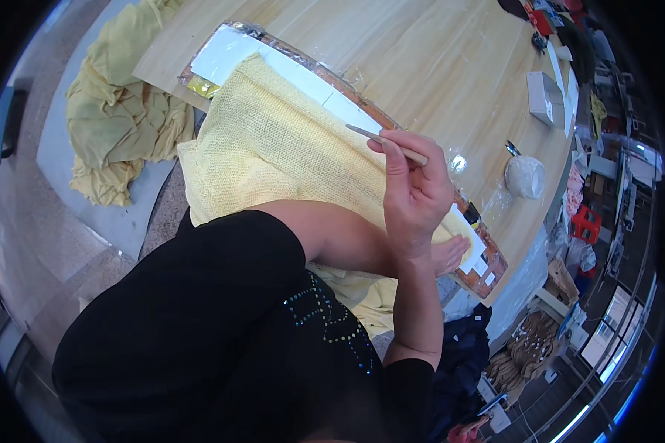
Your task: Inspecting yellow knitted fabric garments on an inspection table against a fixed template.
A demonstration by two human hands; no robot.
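A pale yellow knitted fabric (273, 140) lies over a long board (369, 114) with a white surface and a worn brown edge. My right hand (419, 184) is raised above the fabric. Between its thumb and fingers it holds a slim awl-like tool (414, 155) with a light handle and a dark pointed tip aimed up and left. My left forearm crosses beneath the right wrist. Near the board's right end, my left hand (451, 255) rests with fingers stretched out on the fabric edge. The right wrist hides part of it.
The board sits on a wood-grain table (436, 66). A white jar (524, 177) with a dark-handled tool beside it and an open white box (545, 100) stand to the right. Crumpled yellow knits (122, 111) lie at the left. A red stool (586, 224) is beyond the table.
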